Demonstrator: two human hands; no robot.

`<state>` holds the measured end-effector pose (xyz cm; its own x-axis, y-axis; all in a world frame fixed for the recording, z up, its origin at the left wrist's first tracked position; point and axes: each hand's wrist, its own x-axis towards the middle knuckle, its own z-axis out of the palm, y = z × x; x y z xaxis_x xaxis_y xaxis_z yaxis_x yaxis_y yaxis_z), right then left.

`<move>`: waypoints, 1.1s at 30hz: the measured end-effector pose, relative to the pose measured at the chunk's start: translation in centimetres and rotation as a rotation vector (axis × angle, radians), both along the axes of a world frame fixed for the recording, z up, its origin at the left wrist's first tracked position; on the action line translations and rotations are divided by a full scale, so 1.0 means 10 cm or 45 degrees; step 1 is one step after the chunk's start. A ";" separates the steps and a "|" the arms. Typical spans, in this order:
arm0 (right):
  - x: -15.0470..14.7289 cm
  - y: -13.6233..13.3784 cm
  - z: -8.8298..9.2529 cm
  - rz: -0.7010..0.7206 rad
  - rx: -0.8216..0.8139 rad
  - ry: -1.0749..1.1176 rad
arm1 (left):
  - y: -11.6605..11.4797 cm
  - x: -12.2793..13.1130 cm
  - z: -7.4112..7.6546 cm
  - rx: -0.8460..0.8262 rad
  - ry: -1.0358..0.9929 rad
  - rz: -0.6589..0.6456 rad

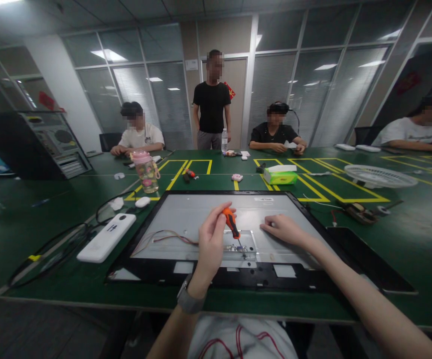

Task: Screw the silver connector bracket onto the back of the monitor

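My left hand [214,234] is closed around the orange-and-black handle of a screwdriver [231,222]. The screwdriver is tilted, its thin shaft reaching down to a small circuit board [235,249] near the front of a flat grey display panel [186,212] with a black frame. Whether the tip sits in a screw is too small to tell. Several thin wires [174,236] run left across the panel from beside my left hand. On the panel's right half rests my right hand [283,228], fingers loosely bent with a gap between them and nothing visible in it.
Left of the panel lie a white power bank [107,238] and black cables [51,264]; a pink-lidded bottle [145,172] stands behind. A dark tablet-like slab [368,257] lies right. A green tissue pack [280,174] and white fan grille [380,176] lie beyond. Several people are across the table.
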<state>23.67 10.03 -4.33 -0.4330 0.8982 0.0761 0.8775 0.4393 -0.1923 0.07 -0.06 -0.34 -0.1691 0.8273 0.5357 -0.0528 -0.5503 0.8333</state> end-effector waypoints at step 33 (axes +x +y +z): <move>-0.02 -0.05 0.05 -0.017 -0.014 -0.002 | 0.01 0.02 -0.01 0.088 -0.018 0.120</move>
